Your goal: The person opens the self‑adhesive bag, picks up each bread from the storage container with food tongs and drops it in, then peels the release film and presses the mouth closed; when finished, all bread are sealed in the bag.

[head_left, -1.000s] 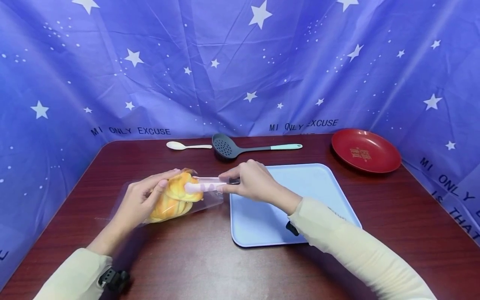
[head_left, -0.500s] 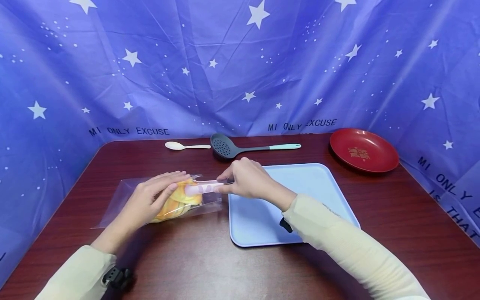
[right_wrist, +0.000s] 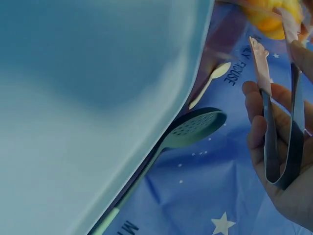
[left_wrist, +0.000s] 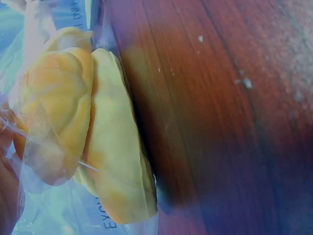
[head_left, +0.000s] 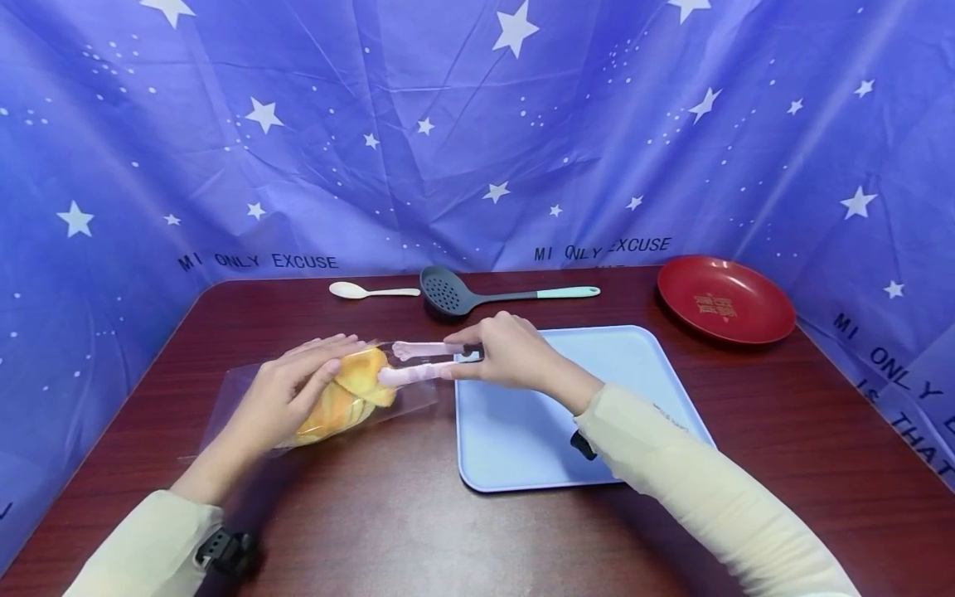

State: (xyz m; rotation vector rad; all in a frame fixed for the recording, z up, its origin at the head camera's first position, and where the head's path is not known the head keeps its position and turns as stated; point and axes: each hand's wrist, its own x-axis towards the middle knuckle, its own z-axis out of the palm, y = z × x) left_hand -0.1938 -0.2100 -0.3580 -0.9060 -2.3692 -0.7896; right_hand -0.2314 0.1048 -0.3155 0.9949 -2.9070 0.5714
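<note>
Yellow-orange bread pieces (head_left: 339, 414) lie in a clear plastic bag (head_left: 237, 396) left of the tray. My left hand (head_left: 287, 390) holds the bag from above, its fingers reaching over the bread and its thumb nearer me. In the left wrist view, bread (left_wrist: 58, 112) shows through the film, and only part of that hand is visible. My right hand (head_left: 515, 352) grips small metal tongs (head_left: 418, 373) with pink paw-shaped tips. The tong arms stand apart. The nearer tip meets the bread's right end at the bag mouth; whether the farther tip touches it, I cannot tell.
A light blue tray (head_left: 589, 448) lies under the right forearm. Behind stand a white spoon (head_left: 351, 290) and a dark slotted ladle (head_left: 448, 292) with a mint handle. A red plate (head_left: 746, 290) sits at the far right. A starry blue cloth (head_left: 462, 166) hangs behind the table.
The tong arms have spread apart, and the right hand has shifted slightly right. My left hand slid right over the bread, then back left a little.
</note>
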